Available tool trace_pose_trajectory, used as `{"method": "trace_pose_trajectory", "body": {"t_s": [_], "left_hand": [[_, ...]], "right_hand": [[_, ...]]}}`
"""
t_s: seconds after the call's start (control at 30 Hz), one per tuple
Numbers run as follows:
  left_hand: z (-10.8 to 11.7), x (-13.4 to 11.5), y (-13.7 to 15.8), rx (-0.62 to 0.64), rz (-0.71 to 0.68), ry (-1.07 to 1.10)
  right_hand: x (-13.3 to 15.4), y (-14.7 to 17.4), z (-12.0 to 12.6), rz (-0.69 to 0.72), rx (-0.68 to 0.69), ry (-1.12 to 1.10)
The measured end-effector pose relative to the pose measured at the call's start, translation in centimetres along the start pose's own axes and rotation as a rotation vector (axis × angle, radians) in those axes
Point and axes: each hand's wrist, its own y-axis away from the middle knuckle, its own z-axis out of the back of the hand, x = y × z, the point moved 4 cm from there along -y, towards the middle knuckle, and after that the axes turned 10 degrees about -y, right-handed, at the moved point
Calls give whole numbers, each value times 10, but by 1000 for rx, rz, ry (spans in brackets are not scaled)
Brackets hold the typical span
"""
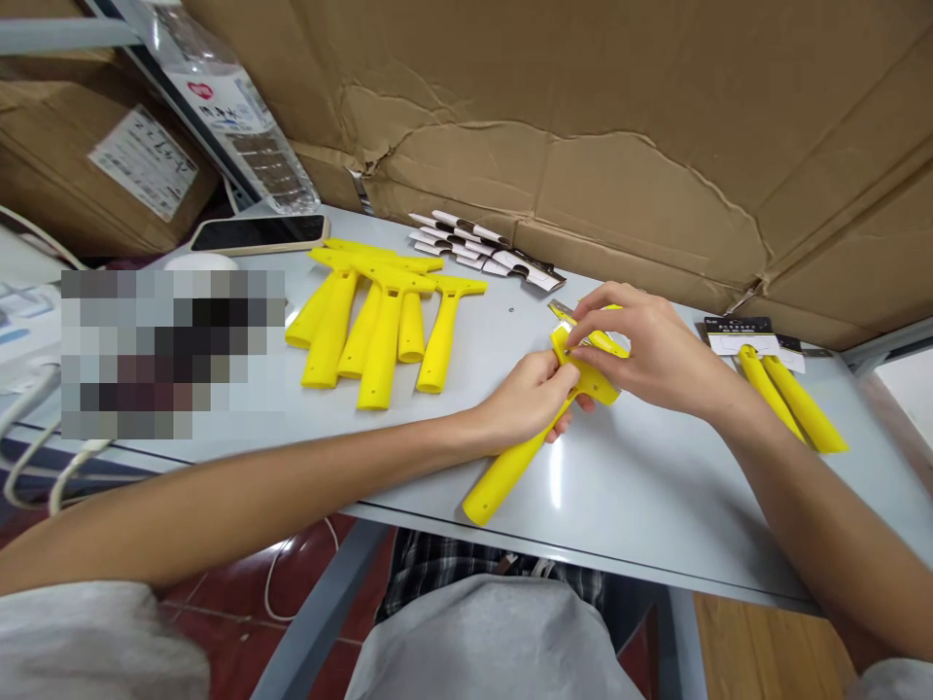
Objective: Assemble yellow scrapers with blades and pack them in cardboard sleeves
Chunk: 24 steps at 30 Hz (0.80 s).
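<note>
The person is sitting at a pale grey table and working a yellow plastic scraper held just above its near edge. The left hand is clenching around the upper part of the scraper's handle, while the handle's lower end is pointing down toward the table's front edge. The right hand is pinching at the scraper's head, fingertips closing on what looks like a thin metal blade at the top; whether the blade is seated or only partly in cannot be told.

A loose pile of bare yellow scrapers is lying to the left, well apart from the hands, handles pointing toward the person. Behind the pile, a row of small black-and-white packaging cards is fanning out along the cardboard wall. To the right, two scrapers with cards attached are resting side by side near the table's far corner.

Judged from this layout, the work is standing at an early stage: two pieces appear finished, one is in hand, and about five are waiting in the pile.

A phone is lying face up beyond the pile, beside a clear water bottle that is leaning against a shelf rail.
</note>
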Motion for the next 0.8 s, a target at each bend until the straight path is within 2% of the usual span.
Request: {"method": "trace_pose_trajectory", "body": {"t_s": [0.2,0.4,0.8], "left_hand": [[-1,0,0,-2,34,3],[-1,-2,1,-5,10,23],[-2,-1,0,-7,45,12]], "right_hand": [[-1,18,-1,99,-130,28],[-1,16,-14,107,-105,76],[-7,18,-17,165,-143,141]]}}
